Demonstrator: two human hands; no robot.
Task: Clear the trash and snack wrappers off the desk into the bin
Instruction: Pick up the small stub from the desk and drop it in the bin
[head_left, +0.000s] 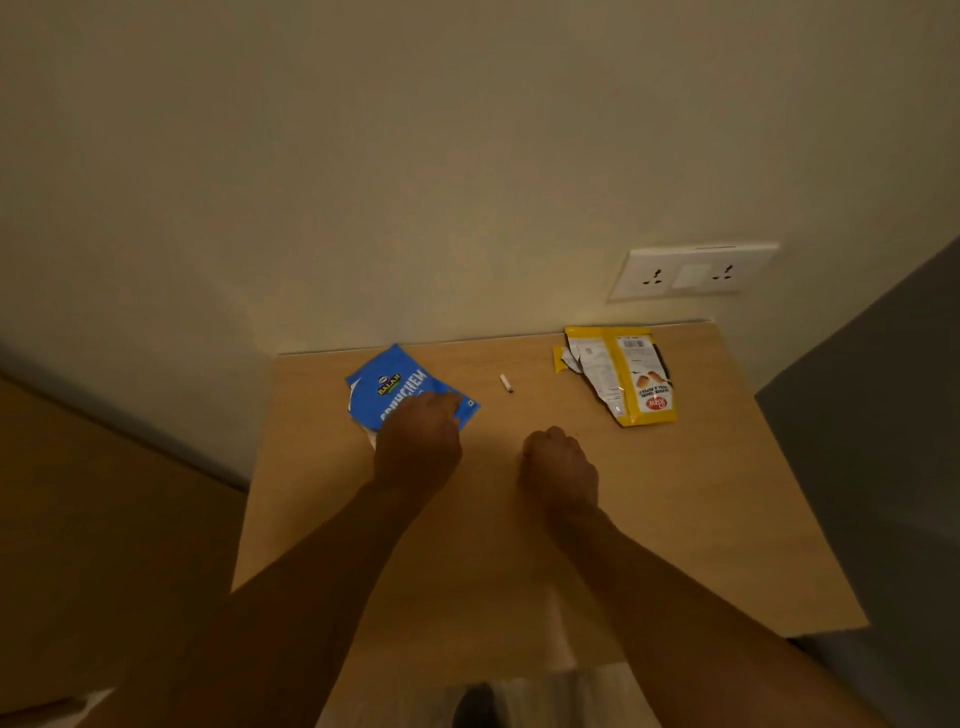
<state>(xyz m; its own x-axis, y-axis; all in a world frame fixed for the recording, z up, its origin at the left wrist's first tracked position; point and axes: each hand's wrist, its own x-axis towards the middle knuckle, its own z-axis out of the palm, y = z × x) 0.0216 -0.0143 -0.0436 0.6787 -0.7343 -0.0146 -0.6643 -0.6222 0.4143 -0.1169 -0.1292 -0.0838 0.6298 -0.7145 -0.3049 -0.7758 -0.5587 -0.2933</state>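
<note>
A blue snack wrapper (396, 387) lies flat at the back left of the wooden desk (675, 519). My left hand (420, 441) rests on its near corner with the fingers curled down onto it. A torn yellow and white snack wrapper (621, 374) lies at the back right. Between the two wrappers sits a small white stub (506, 383). My right hand (560, 467) hovers over the middle of the desk as a closed fist, apart from every item. No bin is in view.
The desk backs onto a cream wall with a white socket plate (691, 273) above its right end. A grey surface (872, 415) stands to the right. Brown floor (104, 519) lies to the left.
</note>
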